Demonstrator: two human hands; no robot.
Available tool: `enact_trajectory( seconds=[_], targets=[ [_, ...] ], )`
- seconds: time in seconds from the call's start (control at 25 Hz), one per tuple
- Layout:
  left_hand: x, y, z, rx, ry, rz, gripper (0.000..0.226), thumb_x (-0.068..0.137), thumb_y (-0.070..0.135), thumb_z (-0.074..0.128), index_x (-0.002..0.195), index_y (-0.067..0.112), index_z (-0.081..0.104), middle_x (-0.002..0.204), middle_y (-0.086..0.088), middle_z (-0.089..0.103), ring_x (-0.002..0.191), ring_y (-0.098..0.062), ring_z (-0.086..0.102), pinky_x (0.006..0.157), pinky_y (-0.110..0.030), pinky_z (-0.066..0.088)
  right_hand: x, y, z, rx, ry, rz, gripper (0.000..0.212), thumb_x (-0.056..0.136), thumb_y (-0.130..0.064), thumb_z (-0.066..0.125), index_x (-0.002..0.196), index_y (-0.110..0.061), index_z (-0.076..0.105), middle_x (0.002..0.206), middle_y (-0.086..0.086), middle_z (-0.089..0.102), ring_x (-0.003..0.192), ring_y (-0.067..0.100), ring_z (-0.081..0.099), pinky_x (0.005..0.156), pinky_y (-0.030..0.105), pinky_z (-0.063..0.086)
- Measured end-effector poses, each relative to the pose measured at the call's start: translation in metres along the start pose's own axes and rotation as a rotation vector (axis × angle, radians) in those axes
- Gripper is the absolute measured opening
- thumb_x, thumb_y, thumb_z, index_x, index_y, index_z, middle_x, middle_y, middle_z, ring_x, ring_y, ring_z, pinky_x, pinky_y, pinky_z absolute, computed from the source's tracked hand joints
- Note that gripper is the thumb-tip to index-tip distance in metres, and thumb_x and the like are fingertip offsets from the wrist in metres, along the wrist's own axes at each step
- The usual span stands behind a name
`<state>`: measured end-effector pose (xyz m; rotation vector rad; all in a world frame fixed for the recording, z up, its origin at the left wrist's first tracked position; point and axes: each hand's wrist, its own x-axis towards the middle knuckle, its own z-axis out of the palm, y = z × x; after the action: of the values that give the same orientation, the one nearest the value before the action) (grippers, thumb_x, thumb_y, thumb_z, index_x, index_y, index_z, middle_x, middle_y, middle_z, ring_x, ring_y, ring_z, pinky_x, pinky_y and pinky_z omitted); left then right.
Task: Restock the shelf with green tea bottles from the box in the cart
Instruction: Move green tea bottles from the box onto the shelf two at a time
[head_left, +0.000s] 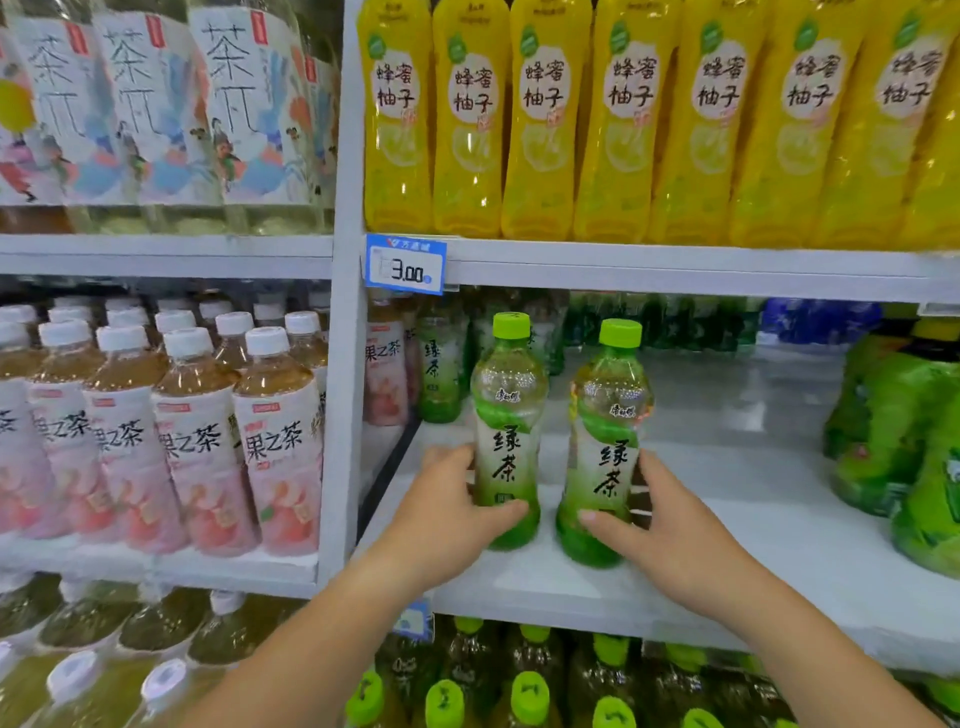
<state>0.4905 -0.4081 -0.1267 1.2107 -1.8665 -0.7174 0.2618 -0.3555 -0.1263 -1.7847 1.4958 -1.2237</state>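
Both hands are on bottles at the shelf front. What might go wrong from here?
1. The left hand and right hand grip the left bottle and right bottle low down; pushed back fast, either may topple.
2. Both bottles stand near the front edge of the shelf; let go here, a nudge might knock them off.

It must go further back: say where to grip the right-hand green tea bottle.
Grip the right green tea bottle round its labelled lower body from the front right, where the right hand is: it stands upright, and the left bottle flanks its other side.
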Motion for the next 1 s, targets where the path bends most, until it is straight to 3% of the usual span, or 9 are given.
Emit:
enact_trajectory(
  seconds=[0.12, 0.24, 0.44, 0.64, 0.76, 1.0],
  targets=[
    [-0.005, -0.004, 0.003, 0.043, 0.085, 0.044, 0.034, 0.077, 0.043, 0.082, 0.107, 0.038, 0.068, 0.108, 0.013, 0.067, 0.095, 0.002, 0.062, 0.085, -0.025, 0.055, 0.007, 0.008, -0.003, -0.070, 0.033, -0.005, 0.042, 0.076, -0.040, 0.084, 0.107, -0.047, 0.057, 0.101, -0.043, 0.063, 0.091, -0.016, 0.062, 0.065, 0.005, 0.049],
    [0.008, -0.002, 0.006, 0.029, 0.144, 0.035, 0.035, 0.079, 0.035, 0.083, 0.106, 0.039, 0.062, 0.102, 0.019, 0.069, 0.094, 0.007, 0.063, 0.080, -0.019, 0.054, 0.033, 0.013, 0.002, -0.055, 0.000, -0.006, 0.039, 0.078, -0.032, 0.085, 0.104, -0.044, 0.060, 0.097, -0.041, 0.065, 0.089, -0.014, 0.063, 0.065, 0.004, 0.048],
    [0.051, -0.015, 0.014, 0.139, 0.208, 0.029, 0.046, 0.084, 0.030, 0.080, 0.122, 0.025, 0.055, 0.114, 0.009, 0.069, 0.105, -0.009, 0.065, 0.089, -0.033, 0.056, 0.091, 0.035, 0.015, -0.002, 0.010, 0.018, 0.035, 0.081, -0.027, 0.084, 0.103, -0.038, 0.059, 0.092, -0.029, 0.072, 0.086, -0.013, 0.066, 0.063, 0.005, 0.050],
    [0.100, -0.028, 0.018, 0.163, 0.261, 0.010, 0.043, 0.082, 0.022, 0.082, 0.121, 0.018, 0.063, 0.114, -0.002, 0.064, 0.104, -0.018, 0.062, 0.094, -0.036, 0.052, 0.147, 0.059, 0.033, 0.109, 0.094, 0.066, 0.040, 0.079, -0.023, 0.086, 0.102, -0.030, 0.054, 0.106, -0.009, 0.070, 0.099, 0.011, 0.069, 0.088, 0.036, 0.058],
    [0.127, -0.033, 0.023, 0.187, 0.272, -0.075, 0.038, 0.086, 0.026, 0.079, 0.121, 0.016, 0.067, 0.116, -0.007, 0.063, 0.105, -0.024, 0.061, 0.097, -0.040, 0.051, 0.174, 0.063, 0.037, 0.114, 0.082, 0.060, 0.038, 0.080, -0.020, 0.085, 0.103, -0.026, 0.055, 0.107, -0.005, 0.070, 0.099, 0.013, 0.069, 0.088, 0.033, 0.057],
    [0.156, -0.043, 0.031, 0.238, 0.349, -0.117, 0.027, 0.086, 0.025, 0.078, 0.107, 0.009, 0.069, 0.104, -0.010, 0.072, 0.099, -0.029, 0.067, 0.087, -0.038, 0.054, 0.204, 0.077, 0.042, 0.211, 0.128, 0.054, 0.040, 0.082, -0.015, 0.083, 0.114, -0.011, 0.060, 0.107, 0.002, 0.071, 0.095, 0.007, 0.068, 0.079, 0.021, 0.055]
  ],
)
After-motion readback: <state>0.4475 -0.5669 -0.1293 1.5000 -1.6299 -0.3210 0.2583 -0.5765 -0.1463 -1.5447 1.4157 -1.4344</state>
